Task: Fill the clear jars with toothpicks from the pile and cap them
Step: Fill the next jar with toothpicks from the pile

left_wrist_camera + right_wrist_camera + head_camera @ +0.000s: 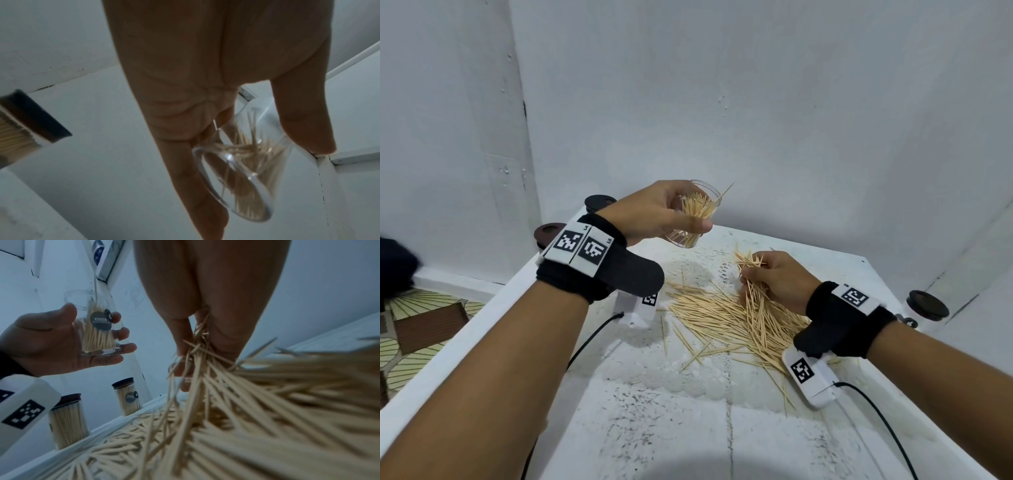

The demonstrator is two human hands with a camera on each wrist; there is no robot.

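My left hand (664, 212) holds a clear, uncapped jar (697, 219) above the table's far side, tilted with its mouth up and to the right. The jar (246, 170) is partly filled with toothpicks, and one sticks out past the rim. In the right wrist view the same jar (96, 331) shows a dark round label. My right hand (774, 281) pinches a bunch of toothpicks (197, 353) at the far end of the pile (726, 318), which is spread across the white table (688, 428).
Two filled jars with dark caps (127, 397) (65, 420) stand at the table's left edge; their caps (601, 202) (549, 233) show behind my left wrist. Another dark-capped jar (927, 305) stands at the right edge. White walls close in behind and to the left.
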